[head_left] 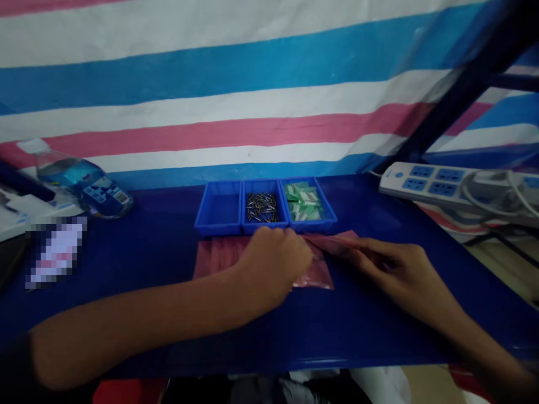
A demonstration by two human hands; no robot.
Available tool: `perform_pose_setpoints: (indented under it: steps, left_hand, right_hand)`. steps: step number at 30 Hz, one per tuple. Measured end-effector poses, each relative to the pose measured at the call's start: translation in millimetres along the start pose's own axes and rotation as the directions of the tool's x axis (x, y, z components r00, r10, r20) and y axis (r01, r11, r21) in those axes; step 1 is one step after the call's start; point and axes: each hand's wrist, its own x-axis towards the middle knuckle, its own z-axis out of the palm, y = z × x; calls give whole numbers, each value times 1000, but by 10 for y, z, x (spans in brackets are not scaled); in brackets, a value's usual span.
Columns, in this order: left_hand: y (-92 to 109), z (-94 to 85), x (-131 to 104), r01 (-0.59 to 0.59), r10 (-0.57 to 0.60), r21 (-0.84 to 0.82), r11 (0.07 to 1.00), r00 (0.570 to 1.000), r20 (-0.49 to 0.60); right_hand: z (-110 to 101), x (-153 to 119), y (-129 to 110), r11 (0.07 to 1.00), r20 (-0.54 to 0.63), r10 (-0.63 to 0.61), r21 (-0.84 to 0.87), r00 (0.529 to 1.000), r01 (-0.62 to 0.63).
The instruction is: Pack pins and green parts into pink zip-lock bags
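Several pink see-through plastic bags (205,259) lie overlapping in a row on the blue table, in front of the blue trays. My left hand (280,258) is closed over the row, its fingertips hidden behind the knuckles. A pink plastic bag (332,242) stretches from the left hand's fingers across to my right hand (389,266), which pinches its right end between thumb and fingers. Just beyond the hands, the middle blue tray (264,228) holds a heap of small metal screw-like pieces (261,207). Green-and-white small packets (304,201) fill the right tray (314,226).
The left blue tray (219,205) has nothing in it. A labelled plastic bottle (90,185) leans at the back left beside a white power strip (42,216). Another power strip (425,182) with cables sits at the right edge. A striped sheet (236,134) hangs behind the table (160,247).
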Motion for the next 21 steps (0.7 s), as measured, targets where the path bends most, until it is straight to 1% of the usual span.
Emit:
perform_pose_setpoints:
  steps: [1, 2, 3, 4, 5, 7, 8, 10, 11, 12, 14, 16, 17, 19, 20, 21]
  left_hand:
    - [-100, -69, -40, 101, -101, 30, 994, 995, -1]
    - [-219, -131, -68, 167, -167, 64, 984, 986, -13]
    - [-351, -180, -87, 227, -223, 89, 970, 974, -49]
    - [-489, -214, -105, 272, -266, 97, 957, 961, -71]
    - [-627, -229, -126, 276, -268, 92, 957, 959, -90]
    - [-875, -197, -201, 215, -200, 71, 974, 965, -169]
    - [-974, -151, -254, 191, -176, 45, 981, 955, -239]
    - [-1108, -18, -371, 126, -131, -34, 991, 958, -257]
    - [-1143, 60, -423, 85, -104, -87, 993, 965, -239]
    - [-1160, 137, -463, 64, -92, -133, 989, 972, -218]
    - [-1158, 273, -500, 36, -68, -163, 986, 979, -194]
    - [-1137, 365, -490, 29, -64, -168, 985, 977, -203]
    - [-1128, 395, -478, 26, -64, -173, 985, 973, -221]
    - [-1113, 430, -459, 11, -61, -188, 982, 962, -266]
    - [-1108, 441, -456, 3, -60, -194, 981, 955, -291]
    - [-1103, 451, -456, -4, -60, -198, 980, 947, -317]
  right_hand:
    - [-1, 4, -32, 1000, 26, 7, 26, 1000, -7]
    - [-2, 8, -71, 998, 52, 9, 54, 999, -11]
    - [-1, 11, -115, 997, 70, 5, 80, 998, -10]
    - [2, 12, -160, 995, 83, -8, 101, 997, 0]
    - [9, 9, -200, 993, 88, -39, 115, 995, 29]
    - [39, -16, -252, 986, 106, -134, 111, 985, 122]
    - [60, -36, -258, 980, 118, -189, 88, 975, 179]
    - [110, -83, -232, 957, 177, -288, 8, 941, 291]
    - [131, -101, -207, 937, 221, -332, -33, 917, 347]
    - [144, -108, -183, 913, 265, -372, -69, 890, 402]
    - [130, -58, -159, 859, 352, -443, -98, 824, 503]
    - [68, 119, -203, 822, 367, -499, -87, 785, 563]
    - [34, 263, -256, 815, 351, -516, -79, 781, 574]
    - [10, 650, -405, 794, 213, -568, -113, 795, 598]
    - [38, 876, -490, 782, 202, -573, -157, 795, 603]
    - [97, 1106, -572, 762, 249, -564, -211, 787, 613]
